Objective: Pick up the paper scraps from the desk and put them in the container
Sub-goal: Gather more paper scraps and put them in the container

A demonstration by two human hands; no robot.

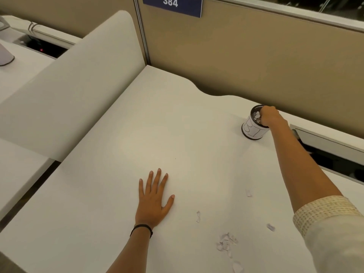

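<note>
While the right hand [268, 116] curls into the labelled container [253, 132] at two o'clock, grip unclear, and the left hand [154, 200] lies flat, empty, on the desk [137, 134], the featherlight paper scraps [226, 243] at five o'clock probably want pinching by curled edges.

A dark blue sign [172, 4] on the partition [236, 56], well beyond the fingers of the left hand [152, 200], is showing the white number 384. The container [247, 117] is wearing a white label [253, 129] showing hand-drawn letters B and I, just below the fingers of the right hand [268, 116].
</note>
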